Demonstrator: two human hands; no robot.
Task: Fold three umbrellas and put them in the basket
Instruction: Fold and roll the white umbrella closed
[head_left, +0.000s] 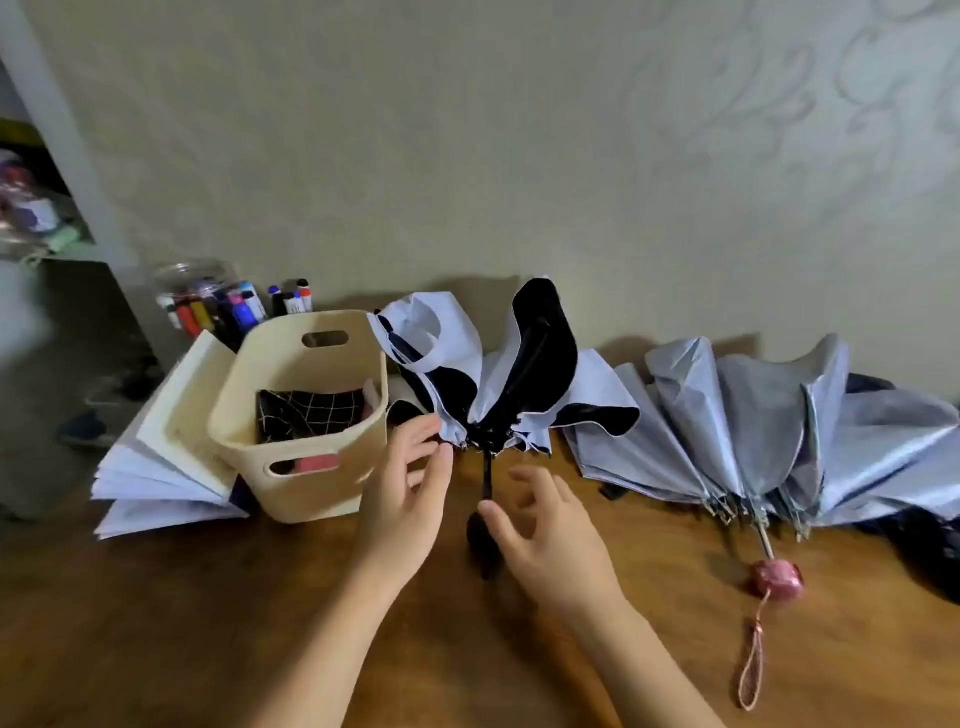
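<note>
head view: single camera, all lines below come from it
hidden: black handle (483, 540) of the white-and-black umbrella (498, 374) is blurred and partly behind the right hand (550, 540)
hidden 2: plaid umbrella (311, 415) shows only its top above the basket (311, 493) rim; a pink part shows through the front slot, can't tell what it is
cut off: grey umbrella (753, 415) runs past the right edge; dark fabric (924, 545) beside it is also cut, can't identify
unclear: shelf (36, 208) contents at far left are blurred
left hand (405, 509): fingers relaxed and spread, holding nothing, tips at the canopy edge near the rib ends; contact can't be confirmed
right hand: fingers loosely curled and apart, holding nothing; thumb tip right at the black shaft above the handle
umbrellas: 3. One folded in the basket, two unfolded on the tabletop (208, 623); white-and-black in the middle just right of the basket, grey one further right
grey umbrella detail: pink handle (776, 577) with strap (753, 660), lying on the tabletop
basket: 1, cream, left of centre
other: 1 marker jar (208, 301) behind the basket, 1 fanned paper stack (161, 467) to its left
hands: 2
</note>
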